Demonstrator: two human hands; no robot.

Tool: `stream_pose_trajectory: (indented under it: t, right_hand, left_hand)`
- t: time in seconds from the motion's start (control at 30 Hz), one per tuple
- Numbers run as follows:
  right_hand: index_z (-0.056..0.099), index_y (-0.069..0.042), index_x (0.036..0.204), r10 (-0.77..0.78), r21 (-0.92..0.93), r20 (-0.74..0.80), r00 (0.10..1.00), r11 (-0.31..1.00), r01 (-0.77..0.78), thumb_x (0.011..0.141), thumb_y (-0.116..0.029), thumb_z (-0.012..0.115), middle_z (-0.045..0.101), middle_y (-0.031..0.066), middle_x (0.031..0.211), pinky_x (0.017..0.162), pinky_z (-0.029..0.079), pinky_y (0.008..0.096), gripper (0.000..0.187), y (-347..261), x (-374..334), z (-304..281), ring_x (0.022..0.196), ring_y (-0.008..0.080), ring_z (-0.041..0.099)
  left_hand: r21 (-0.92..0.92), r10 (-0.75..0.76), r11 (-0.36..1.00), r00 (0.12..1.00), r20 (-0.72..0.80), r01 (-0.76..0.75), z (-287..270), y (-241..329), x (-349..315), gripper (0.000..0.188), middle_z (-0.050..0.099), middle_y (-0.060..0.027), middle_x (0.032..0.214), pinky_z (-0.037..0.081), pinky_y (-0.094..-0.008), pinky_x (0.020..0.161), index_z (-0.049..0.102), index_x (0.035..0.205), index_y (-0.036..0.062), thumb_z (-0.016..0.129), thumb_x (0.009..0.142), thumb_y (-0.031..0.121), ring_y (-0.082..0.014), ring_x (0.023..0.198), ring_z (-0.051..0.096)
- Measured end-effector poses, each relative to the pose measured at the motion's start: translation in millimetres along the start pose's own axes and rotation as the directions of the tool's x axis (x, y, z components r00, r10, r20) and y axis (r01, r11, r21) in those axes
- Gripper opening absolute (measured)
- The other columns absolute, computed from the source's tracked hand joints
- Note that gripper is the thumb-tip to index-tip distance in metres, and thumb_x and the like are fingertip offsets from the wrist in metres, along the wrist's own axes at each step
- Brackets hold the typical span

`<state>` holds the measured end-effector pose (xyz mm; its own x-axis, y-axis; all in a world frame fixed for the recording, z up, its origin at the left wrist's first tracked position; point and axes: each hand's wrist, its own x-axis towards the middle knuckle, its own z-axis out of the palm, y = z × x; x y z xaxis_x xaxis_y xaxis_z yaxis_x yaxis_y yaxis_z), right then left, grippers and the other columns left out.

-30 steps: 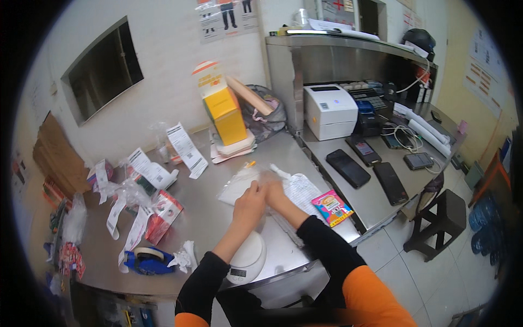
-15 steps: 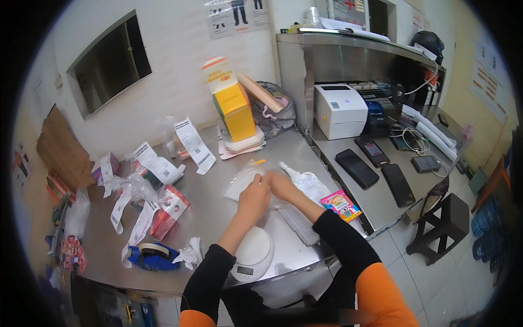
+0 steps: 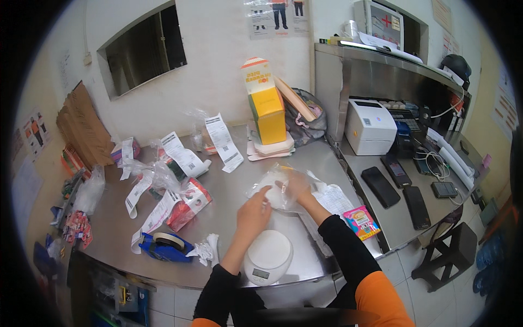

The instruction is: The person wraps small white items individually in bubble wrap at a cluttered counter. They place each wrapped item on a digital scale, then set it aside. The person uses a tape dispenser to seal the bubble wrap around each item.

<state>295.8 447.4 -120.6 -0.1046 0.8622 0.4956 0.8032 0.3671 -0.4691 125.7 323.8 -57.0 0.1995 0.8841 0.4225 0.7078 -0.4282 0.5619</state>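
A clear plastic bag (image 3: pixel 277 193) with white contents lies on the metal table beyond the scale. At the bag's near-left edge, my left hand (image 3: pixel 255 211) has its fingers bent around the plastic. My right hand (image 3: pixel 296 184) is at the bag's right side, smeared by motion and partly behind the film; its fingers are hard to make out, as is whether it is inside the bag. A white round kitchen scale (image 3: pixel 268 250) stands between my forearms with nothing on its plate. Handwritten paper (image 3: pixel 332 199) lies right of the bag, beside a pink, yellow and blue packet (image 3: pixel 361 222).
Wrapped parcels with labels (image 3: pixel 188 204) crowd the table's left, near a blue tape dispenser (image 3: pixel 165 248) and crumpled white paper (image 3: pixel 205 249). A yellow carton (image 3: pixel 267 115) stands at the back. On the right counter are a white label printer (image 3: pixel 370 128) and several phones (image 3: pixel 380 186).
My hands, close together over the bag before, have come apart. The right one has shifted to the bag's far right side, and the plastic is more spread. The view has swung left.
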Motion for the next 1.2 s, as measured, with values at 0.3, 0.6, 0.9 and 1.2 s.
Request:
stream_pose_trajectory:
  t: [0.3,0.6,0.9,1.2]
  right_hand:
    - [0.047,-0.003,0.125,-0.364,0.194,0.121,0.924,0.921,0.337,0.083,-0.026,0.064,0.056,0.0204,0.116,0.090,0.043,0.0401,0.050,27.3,26.5,16.9,0.107,0.0344,0.054]
    - [0.050,0.001,0.112,-0.185,-0.036,0.409,0.894,0.975,0.218,0.087,-0.016,0.055,0.059,0.0230,0.101,0.082,0.045,0.0435,0.031,10.3,0.7,-27.3,0.096,0.0386,0.057]
    - [0.051,0.003,0.101,-0.123,-0.043,0.298,0.947,0.989,0.142,0.084,-0.015,0.055,0.059,0.0252,0.093,0.077,0.044,0.0468,0.025,2.8,-9.0,-34.2,0.088,0.0421,0.057]
    - [0.054,0.000,0.102,-0.213,-0.083,0.343,0.915,0.963,0.256,0.084,-0.021,0.057,0.059,0.0232,0.099,0.082,0.045,0.0438,0.028,18.9,-9.4,-25.6,0.095,0.0378,0.057]
  left_hand:
    - [0.008,-0.168,0.986,0.985,0.027,0.168,7.2,-65.0,-6.0,0.039,0.056,-0.0112,0.108,0.046,-0.0386,0.078,0.054,0.117,0.0146,0.061,0.079,0.014,-0.0270,0.098,0.056]
    - [0.083,0.164,0.983,0.986,0.017,-0.165,12.5,-51.9,-13.1,0.053,0.043,-0.0136,0.127,0.037,-0.0449,0.091,0.049,0.127,0.0173,0.063,0.076,0.009,-0.0316,0.123,0.037]
    - [0.071,0.295,0.953,0.955,0.004,-0.295,9.1,-47.0,-10.4,0.045,0.043,-0.0126,0.128,0.032,-0.0459,0.098,0.052,0.122,0.0182,0.062,0.079,0.011,-0.0335,0.125,0.036]
    - [-0.088,0.401,0.915,0.912,0.084,-0.395,7.6,-30.9,-4.4,0.036,0.044,-0.0102,0.130,0.028,-0.0510,0.103,0.058,0.115,0.0211,0.061,0.081,0.011,-0.0347,0.129,0.032]
